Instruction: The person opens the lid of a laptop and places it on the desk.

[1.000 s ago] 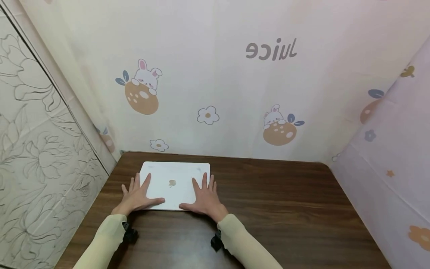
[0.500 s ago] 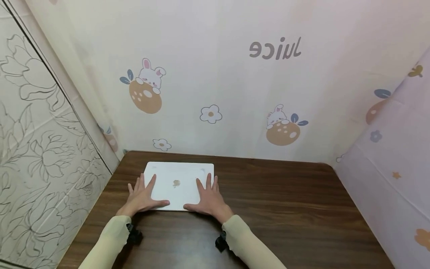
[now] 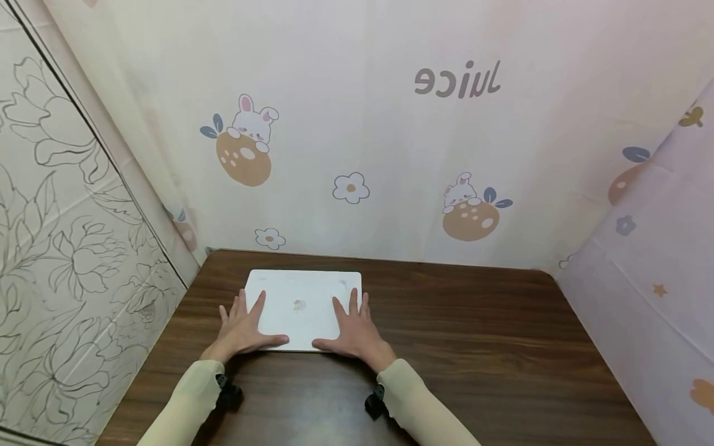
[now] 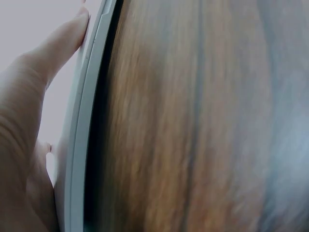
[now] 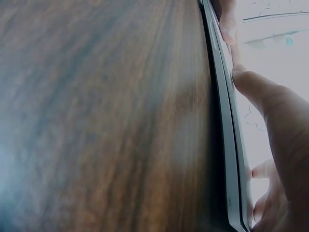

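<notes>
Laptop (image 3: 299,325): lid down, flat, thin rectangular slab w/ rounded corners; we see smooth white-looking top and, in the wrist views, matte grey, metal-like edges.
Logo (image 3: 299,305): small, pale, approx. centre of lid; too washed out for us to say which way up.
Long axis: runs L–R across the person's view, approx. parallel to table's far edge; one long side faces the person.
Location: on the table's L part, nr far edge.
L hand (image 3: 242,329): fingers spread & straight; thumb lies along nr side of lid, index on top, outer fingers by the L short side.
R hand (image 3: 357,331): approx. mirror of that at the R end; thumb on nr side, fingers fanned, not curled round anything.
Gap: hands well apart, thumbs pointing twd each other w/ bare lid between.
Table (image 3: 502,353): dark brown, wood-grain streaks, bit of sheen, rounded far corners.
Curtain (image 3: 390,136): pale fabric behind, soft folds, printed rabbits, flowers, mirrored "Juice".
Sleeves (image 3: 186,396): pale yellow-green, plain.
</notes>
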Demonstrator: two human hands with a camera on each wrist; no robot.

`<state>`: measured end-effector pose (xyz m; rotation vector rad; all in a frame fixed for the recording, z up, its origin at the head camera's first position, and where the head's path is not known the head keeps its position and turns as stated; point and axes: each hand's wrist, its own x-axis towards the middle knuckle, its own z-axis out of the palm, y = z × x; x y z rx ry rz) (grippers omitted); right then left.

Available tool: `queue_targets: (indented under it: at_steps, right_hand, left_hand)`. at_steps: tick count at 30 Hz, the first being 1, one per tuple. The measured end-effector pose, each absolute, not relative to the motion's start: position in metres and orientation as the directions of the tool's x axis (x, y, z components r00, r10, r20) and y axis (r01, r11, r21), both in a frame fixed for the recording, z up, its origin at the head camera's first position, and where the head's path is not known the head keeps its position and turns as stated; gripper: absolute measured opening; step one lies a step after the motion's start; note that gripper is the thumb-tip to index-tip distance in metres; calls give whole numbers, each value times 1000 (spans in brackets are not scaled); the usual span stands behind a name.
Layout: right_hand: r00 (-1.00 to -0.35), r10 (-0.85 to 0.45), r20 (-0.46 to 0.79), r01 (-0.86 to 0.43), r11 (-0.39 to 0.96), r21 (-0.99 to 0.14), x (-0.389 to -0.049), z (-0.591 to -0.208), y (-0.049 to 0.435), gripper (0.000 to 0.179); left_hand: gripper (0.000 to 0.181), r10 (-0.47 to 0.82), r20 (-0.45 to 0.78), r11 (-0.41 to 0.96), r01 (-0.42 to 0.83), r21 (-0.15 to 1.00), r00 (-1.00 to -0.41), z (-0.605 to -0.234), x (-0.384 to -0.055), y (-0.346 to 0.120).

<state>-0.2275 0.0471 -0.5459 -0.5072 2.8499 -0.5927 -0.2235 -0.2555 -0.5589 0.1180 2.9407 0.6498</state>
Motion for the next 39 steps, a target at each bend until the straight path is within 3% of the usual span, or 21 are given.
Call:
queue_targets:
  at_steps: [39]
  right_hand:
    - [-928,-361,-97,-303,878,-370,-215,-542,81,114]
  left_hand:
    - [140,132,-96,901,79,427,-987,-557,-213,-221]
